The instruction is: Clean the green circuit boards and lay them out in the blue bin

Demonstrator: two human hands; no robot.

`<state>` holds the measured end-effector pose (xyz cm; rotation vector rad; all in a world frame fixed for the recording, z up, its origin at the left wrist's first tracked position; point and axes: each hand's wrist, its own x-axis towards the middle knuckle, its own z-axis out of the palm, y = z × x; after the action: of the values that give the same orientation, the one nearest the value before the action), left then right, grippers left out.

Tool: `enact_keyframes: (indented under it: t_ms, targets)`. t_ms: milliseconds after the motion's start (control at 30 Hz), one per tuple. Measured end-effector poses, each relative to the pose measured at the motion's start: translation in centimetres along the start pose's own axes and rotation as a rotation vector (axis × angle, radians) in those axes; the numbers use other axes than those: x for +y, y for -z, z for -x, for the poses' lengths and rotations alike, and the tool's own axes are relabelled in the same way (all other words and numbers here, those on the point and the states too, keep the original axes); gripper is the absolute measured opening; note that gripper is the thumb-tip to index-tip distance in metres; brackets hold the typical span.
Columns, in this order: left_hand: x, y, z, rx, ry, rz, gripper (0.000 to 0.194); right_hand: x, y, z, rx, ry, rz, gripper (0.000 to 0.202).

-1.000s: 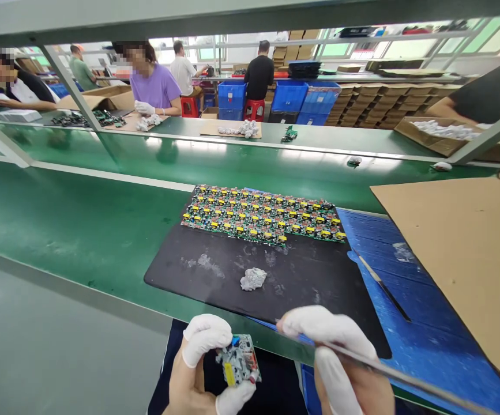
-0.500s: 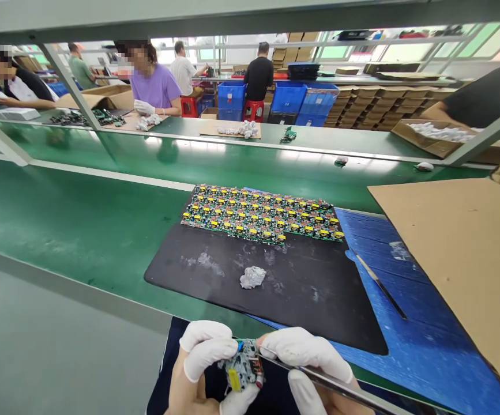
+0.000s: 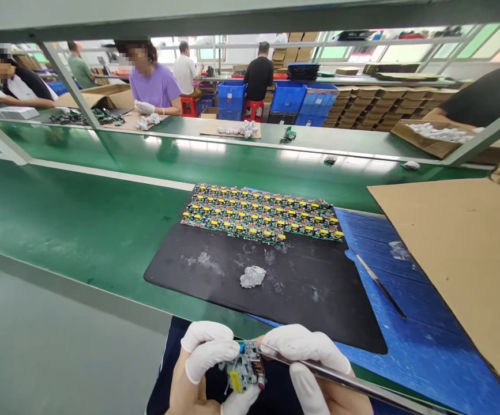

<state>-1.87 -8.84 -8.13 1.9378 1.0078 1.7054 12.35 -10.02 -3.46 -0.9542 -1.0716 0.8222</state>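
A small circuit board [image 3: 243,372] with grey paste, a yellow part and a blue part on it is held by my left hand [image 3: 209,360], in white finger covers. My right hand [image 3: 312,360], also in white finger covers, grips a long thin metal tool [image 3: 345,377], its tip at the board's upper right edge. Beyond my hands, a lump of grey-white paste [image 3: 252,277] lies on the black mat [image 3: 215,282]. Several rows of boards with yellow parts [image 3: 267,213] cover the mat's far side.
A dark tool with a pale tip [image 3: 382,285] lies on blue sheeting [image 3: 427,328] at the right, beside a large cardboard sheet [image 3: 461,242]. Behind runs a green conveyor [image 3: 232,158] carrying small pieces. Other people sit across it. A metal beam [image 3: 250,14] spans overhead.
The small pieces on the conveyor have moved left. The metal tool's tip and shaft have shifted slightly against the board. Both hands are nearly in the same place.
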Motion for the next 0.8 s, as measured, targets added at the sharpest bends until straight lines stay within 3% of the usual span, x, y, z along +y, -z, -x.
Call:
enact_keyframes:
  t_ms: [567, 800]
  targets:
    - [0.02, -0.05, -0.03, 0.001, 0.046, 0.026, 0.031, -0.39, -0.75, -0.27, 0.014, -0.023, -0.054, 0.015]
    - [-0.27, -0.19, 0.05, -0.016, 0.117, 0.190, 0.036, -0.36, -0.77, -0.45, 0.030, -0.021, -0.055, 0.016]
